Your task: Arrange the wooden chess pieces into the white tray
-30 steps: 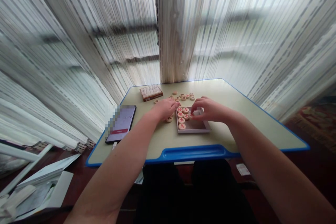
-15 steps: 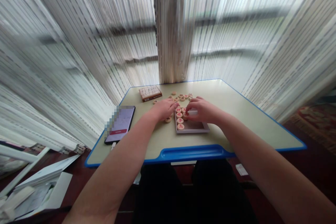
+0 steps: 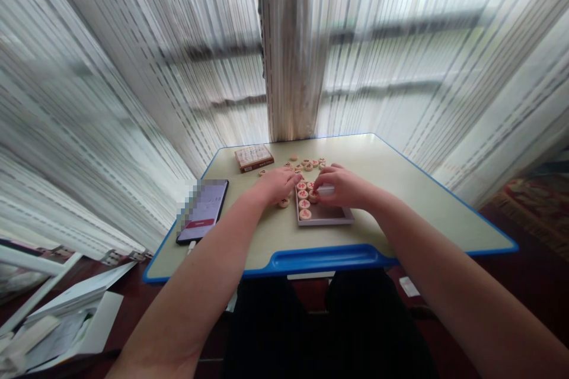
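While one tray (image 3: 326, 214) at frame centre contains six visible discs (image 3: 304, 205), the lowest marked 馬, left hand (image 3: 281, 184) and right hand (image 3: 334, 185) grip cannot be determined.

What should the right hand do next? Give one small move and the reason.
I'd probably lift the right hand off the xiangqi piece it seems to touch: that piece appears to sit in the tray, beside the column of red-marked pieces, while loose pieces lie beyond the tray.
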A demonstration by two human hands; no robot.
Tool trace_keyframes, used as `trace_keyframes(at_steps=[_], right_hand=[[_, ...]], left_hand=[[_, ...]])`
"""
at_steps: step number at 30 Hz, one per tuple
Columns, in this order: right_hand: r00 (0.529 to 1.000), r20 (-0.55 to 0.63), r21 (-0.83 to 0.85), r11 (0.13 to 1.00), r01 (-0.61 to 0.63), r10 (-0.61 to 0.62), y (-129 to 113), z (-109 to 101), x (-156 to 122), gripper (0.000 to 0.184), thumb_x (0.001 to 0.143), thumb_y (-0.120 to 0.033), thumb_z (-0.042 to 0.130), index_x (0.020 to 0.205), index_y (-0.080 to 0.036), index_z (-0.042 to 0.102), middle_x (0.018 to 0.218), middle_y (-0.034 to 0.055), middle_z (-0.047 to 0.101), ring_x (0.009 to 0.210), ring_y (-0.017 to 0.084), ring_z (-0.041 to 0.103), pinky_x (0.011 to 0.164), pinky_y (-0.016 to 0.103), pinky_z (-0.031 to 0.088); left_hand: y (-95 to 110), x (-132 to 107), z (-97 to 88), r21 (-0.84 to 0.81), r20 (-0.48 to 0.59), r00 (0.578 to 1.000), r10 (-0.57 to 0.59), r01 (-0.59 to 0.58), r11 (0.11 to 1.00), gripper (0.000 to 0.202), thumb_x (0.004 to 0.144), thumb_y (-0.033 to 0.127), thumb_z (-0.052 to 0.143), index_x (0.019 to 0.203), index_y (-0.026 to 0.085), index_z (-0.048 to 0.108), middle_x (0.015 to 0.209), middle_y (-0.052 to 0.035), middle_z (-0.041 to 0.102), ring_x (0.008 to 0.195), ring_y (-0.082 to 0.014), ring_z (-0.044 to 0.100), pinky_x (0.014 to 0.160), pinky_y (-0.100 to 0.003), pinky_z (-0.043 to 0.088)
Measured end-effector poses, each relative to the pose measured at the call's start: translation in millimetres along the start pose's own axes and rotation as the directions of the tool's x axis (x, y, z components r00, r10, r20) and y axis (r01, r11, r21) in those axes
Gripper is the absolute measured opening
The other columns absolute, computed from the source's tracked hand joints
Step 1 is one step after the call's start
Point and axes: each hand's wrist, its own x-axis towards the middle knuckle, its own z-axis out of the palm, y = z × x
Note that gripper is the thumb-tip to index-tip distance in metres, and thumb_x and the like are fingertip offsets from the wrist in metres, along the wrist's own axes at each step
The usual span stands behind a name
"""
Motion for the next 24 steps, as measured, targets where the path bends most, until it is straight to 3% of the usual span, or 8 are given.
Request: trace_keyframes(at_steps=[7, 12, 24], right_hand=[[1.0, -0.003, 0.02, 1.0, 0.014, -0.014, -1.4, 1.3, -0.2, 0.011, 0.067, -0.025, 0.066, 0.077, -0.02, 0.07, 0.083, 0.0059, 0.063, 0.085, 0.02, 0.056, 0.084, 0.033, 0.042], [1.0, -0.005, 0.028, 0.999, 0.014, -0.014, -2.3, -3.3, 0.1, 0.018, 0.068, -0.028, 0.065, 0.083, -0.018, 0.07, 0.083, 0.0062, 0.064, 0.085, 0.02, 0.056, 0.084, 0.033, 0.042], [0.992, 0.06, -0.068, 0.992, -0.111, 0.115, -1.6, -7.3, 0.2, 0.018, 0.07, -0.022, 0.058, 0.08, -0.019, 0.072, 0.083, 0.0065, 0.067, 0.085, 0.022, 0.057, 0.082, 0.032, 0.043]], left_hand=[[0.7, -0.3, -0.8, -0.013, 0.0, 1.0, 0.005, -0.005, 1.0, 0.052, 0.093, 0.046, 0.022, 0.103, 0.018, 0.065, 0.12, -0.0076, 0.061, 0.115, -0.0207, 0.052, 0.099, -0.031, 0.038], [2.4, -1.6, -2.5, -0.014, -0.004, 1.0, 0.01, -0.01, 1.0, 0.051, 0.093, 0.044, 0.023, 0.104, 0.017, 0.065, 0.119, -0.0087, 0.062, 0.115, -0.0214, 0.052, 0.099, -0.032, 0.039], [1.5, -1.2, -1.8, -0.02, 0.004, 1.0, 0.009, -0.009, 1.0, 0.052, 0.093, 0.046, 0.023, 0.103, 0.018, 0.065, 0.12, -0.0074, 0.062, 0.114, -0.0211, 0.053, 0.1, -0.031, 0.038]])
